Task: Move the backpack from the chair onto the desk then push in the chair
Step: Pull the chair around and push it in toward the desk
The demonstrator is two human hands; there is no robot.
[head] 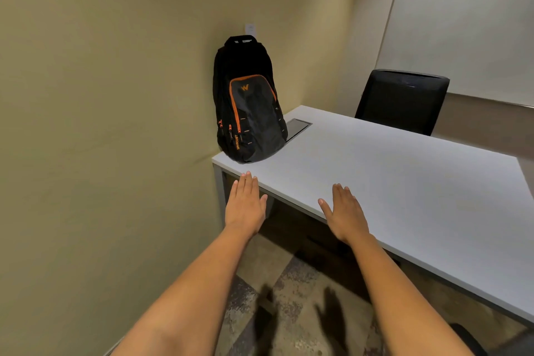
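Backpack: the backpack [249,101] is black with orange trim and a grey front pocket. It stands up tall on the desk, in the upper middle of the frame, at the desk's near left corner. Its back leans on the yellow wall [101,95].
Desk: the desk [404,188] has a white top. It runs from the middle of the frame to the lower right. The top is bare near the hands.
Small hatch: a grey hatch [299,128] is set into the desk top, just right of the backpack. The bag covers its near end.
Left hand: the left hand [245,205] is in the middle of the frame, palm down, near the desk's front edge. Its fingers are flat and close together. It holds nothing. It is a little way in front of the backpack and does not touch it.
Right hand: the right hand [344,214] is just right of the left one, palm down over the desk edge. Its fingers are straight with the thumb stuck out. It holds nothing.
Far chair: a black chair [401,100] stands behind the desk, in the upper right of the frame, under a whiteboard [468,23].
Bottom right corner: a dark round shape [468,338] peeks in below the desk. I cannot tell what it is.
Floor: the floor [289,312] is patchy brown and grey, with the shadows of both hands on it.
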